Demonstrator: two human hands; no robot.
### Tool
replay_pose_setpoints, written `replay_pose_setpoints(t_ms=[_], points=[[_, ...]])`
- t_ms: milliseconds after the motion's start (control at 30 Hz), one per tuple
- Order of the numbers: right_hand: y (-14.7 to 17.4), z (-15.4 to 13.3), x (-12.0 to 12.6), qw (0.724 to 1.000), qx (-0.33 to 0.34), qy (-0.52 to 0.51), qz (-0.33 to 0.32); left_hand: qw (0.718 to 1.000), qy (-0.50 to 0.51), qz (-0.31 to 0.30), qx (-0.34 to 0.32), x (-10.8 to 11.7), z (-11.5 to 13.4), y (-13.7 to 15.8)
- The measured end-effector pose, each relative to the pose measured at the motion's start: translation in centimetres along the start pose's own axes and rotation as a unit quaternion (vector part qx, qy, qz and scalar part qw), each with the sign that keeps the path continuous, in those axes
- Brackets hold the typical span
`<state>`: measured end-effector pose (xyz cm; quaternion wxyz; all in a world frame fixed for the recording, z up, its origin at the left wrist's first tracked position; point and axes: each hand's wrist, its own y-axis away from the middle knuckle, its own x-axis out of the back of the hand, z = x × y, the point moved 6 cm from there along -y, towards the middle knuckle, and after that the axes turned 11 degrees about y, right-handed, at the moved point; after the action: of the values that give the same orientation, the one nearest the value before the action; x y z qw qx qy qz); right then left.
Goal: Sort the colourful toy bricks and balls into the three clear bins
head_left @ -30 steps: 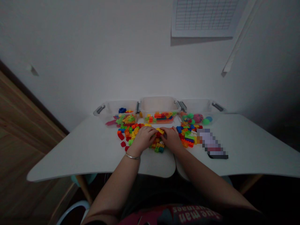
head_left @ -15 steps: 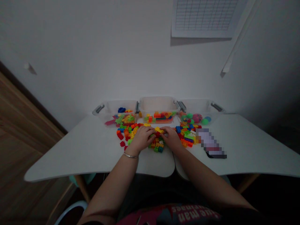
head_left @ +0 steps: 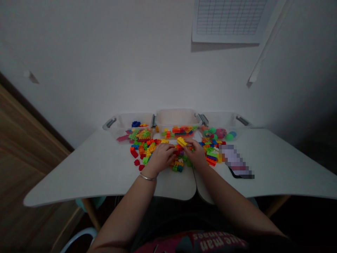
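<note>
Between the thumb and fingers of my right hand (head_left: pixel 196 154) is a yellow toy building brick (head_left: pixel 181 142), tilted and raised over the pile. My left hand (head_left: pixel 162 156) is just left of it, palm down with bent fingers closed among red bricks (head_left: pixel 179 148); what its fingertips grip is hidden. Loose toy bricks (head_left: pixel 179 164) in green, orange, yellow and teal lie below and between both hands. More bricks (head_left: pixel 142 150) spread to the left of my left hand, and others (head_left: pixel 211 158) lie right of my right hand.
Along the wall stand three clear plastic bins: the left (head_left: pixel 123 121) and middle (head_left: pixel 177 117) hold bricks, the right (head_left: pixel 223 119) holds balls and other toys. A phone (head_left: pixel 235 161) lies right of the pile on the white table (head_left: pixel 86 168). A seam splits the tabletop near my right wrist.
The yellow brick has risen slightly and turned in my right hand, which has shifted a little to the right. My left hand stays almost in place over the pile.
</note>
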<state>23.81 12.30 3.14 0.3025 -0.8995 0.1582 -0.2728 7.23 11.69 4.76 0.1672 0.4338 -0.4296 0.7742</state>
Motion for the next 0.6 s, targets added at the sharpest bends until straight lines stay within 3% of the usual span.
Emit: replay_pose_setpoints(t_ms=[133, 300, 467, 600], points=[[-1.4, 0.6, 1.5, 0.994, -0.059, -0.064, 0.066, 1.0, -0.001, 0.011, 0.006, 0.3, -0.2, 0.0], [-4.8, 0.9, 4.2, 0.977, -0.081, -0.096, 0.171, 1.0, -0.007, 0.009, 0.001, 0.2, -0.5, 0.0], [-8.7, 0.0, 4.4, 0.991, 0.015, 0.023, 0.13, 1.0, -0.001, 0.018, 0.003, 0.1, -0.8, 0.1], [-10.3, -1.5, 2.2, 0.983, 0.079, 0.164, 0.016, 1.0, -0.007, 0.019, 0.001, -0.1, -1.0, 0.2]])
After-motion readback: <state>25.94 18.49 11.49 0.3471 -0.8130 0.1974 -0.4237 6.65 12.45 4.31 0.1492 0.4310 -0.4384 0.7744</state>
